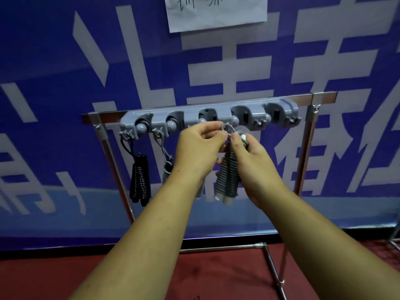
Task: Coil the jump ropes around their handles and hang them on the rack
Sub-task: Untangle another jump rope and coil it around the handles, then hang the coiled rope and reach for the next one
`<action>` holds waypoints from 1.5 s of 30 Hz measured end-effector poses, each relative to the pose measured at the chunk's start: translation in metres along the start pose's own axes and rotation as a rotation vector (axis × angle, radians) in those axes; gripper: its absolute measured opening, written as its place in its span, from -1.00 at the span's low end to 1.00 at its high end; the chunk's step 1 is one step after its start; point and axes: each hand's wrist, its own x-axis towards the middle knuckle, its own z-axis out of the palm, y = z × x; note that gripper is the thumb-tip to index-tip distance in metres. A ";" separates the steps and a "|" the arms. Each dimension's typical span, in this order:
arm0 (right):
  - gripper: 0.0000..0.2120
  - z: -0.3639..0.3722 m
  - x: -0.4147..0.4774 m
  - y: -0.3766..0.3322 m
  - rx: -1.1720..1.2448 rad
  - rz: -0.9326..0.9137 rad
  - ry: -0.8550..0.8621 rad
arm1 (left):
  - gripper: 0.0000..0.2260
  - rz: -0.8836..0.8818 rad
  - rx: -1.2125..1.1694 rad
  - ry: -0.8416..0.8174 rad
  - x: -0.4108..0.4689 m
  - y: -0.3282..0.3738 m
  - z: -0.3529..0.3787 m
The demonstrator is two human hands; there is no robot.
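Three coiled jump ropes show: a glossy black one (140, 180) and a grey one (166, 167) hang from the grey plastic rack (207, 119). The third, ribbed grey rope (227, 176), is clamped in the right hand (253, 161); the left hand (197, 148) pinches its loop (228, 128) just below the rack.

Big blue banner (65, 61) with huge pale characters fills the wall in front of me. There's a white sheet of paper (216, 13) with handwriting stuck near the banner's top edge, partly cut off. Under the banner's bottom edge it's dark red carpet floor (216, 278), kinda scuffed-looking.
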 end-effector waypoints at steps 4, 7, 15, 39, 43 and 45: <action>-0.73 -0.002 0.020 -0.004 -0.015 0.011 0.024 | -0.82 -0.002 0.009 0.049 0.019 0.005 0.012; -0.72 -0.003 0.028 0.006 -0.054 0.030 0.017 | -0.86 -0.020 0.025 0.087 0.024 -0.004 0.016; -0.83 -0.012 0.024 0.036 -0.237 -0.036 -0.057 | -0.86 0.032 0.128 0.091 0.010 -0.046 0.006; -0.57 -0.030 -0.008 0.104 -0.311 0.027 0.076 | -0.91 -0.062 0.187 0.050 -0.032 -0.100 -0.012; -0.74 -0.030 -0.037 0.131 -0.278 0.110 0.109 | -0.89 -0.147 0.176 0.021 -0.055 -0.120 -0.016; -0.85 -0.028 -0.055 0.147 -0.300 0.157 0.069 | -0.88 -0.198 0.173 -0.005 -0.072 -0.134 -0.020</action>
